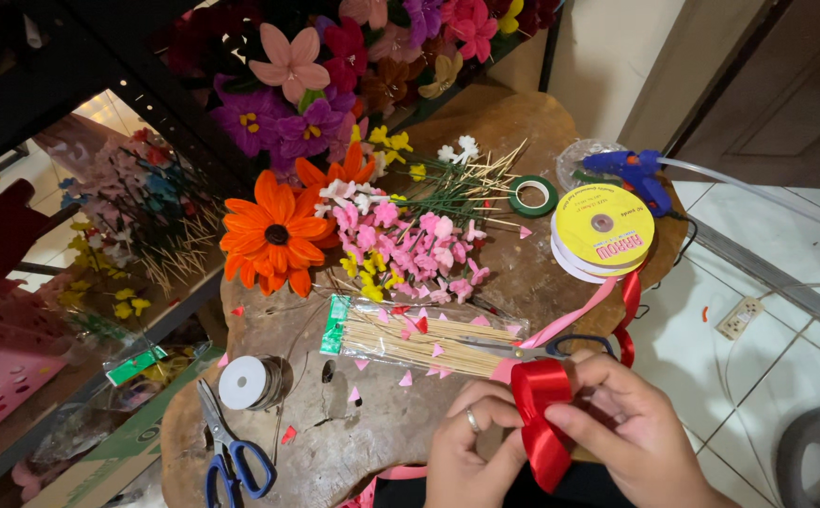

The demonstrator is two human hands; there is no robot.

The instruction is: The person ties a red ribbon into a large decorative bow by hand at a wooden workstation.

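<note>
Two hands are being kept busy at the near edge of the wooden table [541,122], and a folded red ribbon [541,414] is being pinched between them. The left hand [471,452] is being closed on the ribbon's left side, ring finger showing; the right hand [631,428] is being closed over its right side, fingertips curled onto the upper fold. The ribbon's long axis is being held roughly upright, tilting down toward the body, with both hands touching it, neither nearer than the other.

Just above the hands, grey-handled scissors [560,346] are being left lying across a packet of wooden skewers [419,339], and these are standing between the hands and the rest of the table. A red strand is being trailed up toward the yellow ribbon spools [603,230], beside a blue glue gun [631,171] and green tape roll [533,196]. Farther left, blue-handled scissors [231,452], a wire spool [245,383] and an orange paper flower [273,235] are being kept well apart.
</note>
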